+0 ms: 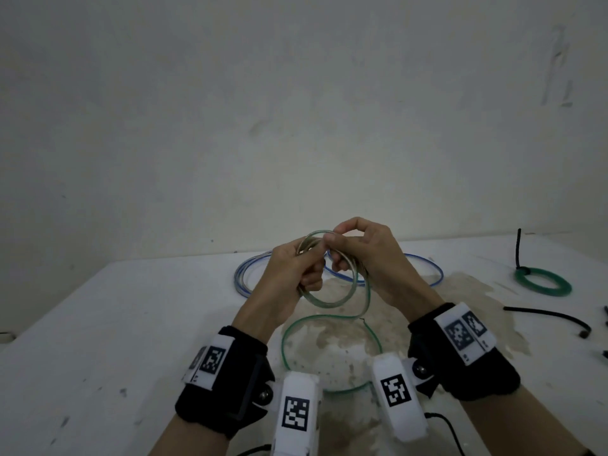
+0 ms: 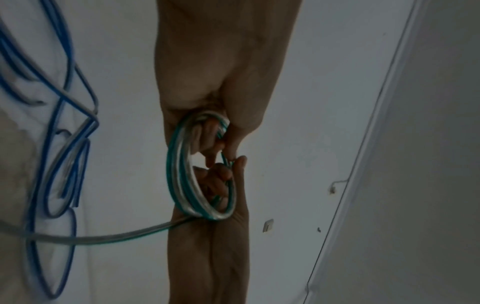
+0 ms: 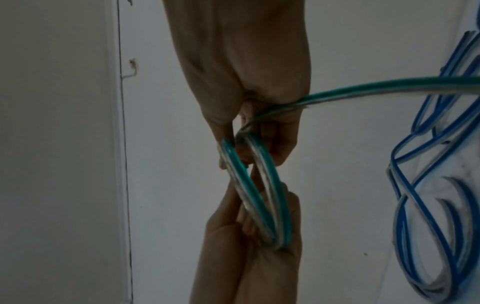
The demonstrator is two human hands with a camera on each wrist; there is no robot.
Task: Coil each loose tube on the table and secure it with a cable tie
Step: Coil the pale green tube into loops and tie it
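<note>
I hold a small coil of clear tube with a green stripe (image 1: 332,299) above the table between both hands. My left hand (image 1: 296,264) grips the coil's left side, fingers curled through the loops (image 2: 179,174). My right hand (image 1: 358,255) pinches the tube at the coil's top right. From my right hand the loose tail (image 3: 389,86) drops and lies in a wide loop on the table (image 1: 286,337). A clear tube with a blue stripe (image 1: 241,274) lies loose behind my hands. At the far right sits a green coil (image 1: 543,284) bound with a black cable tie.
A loose black cable tie (image 1: 549,319) lies right of my right wrist, and more dark pieces (image 1: 605,319) show at the right edge. The white table (image 1: 115,324) is stained in the middle. A pale wall stands close behind it.
</note>
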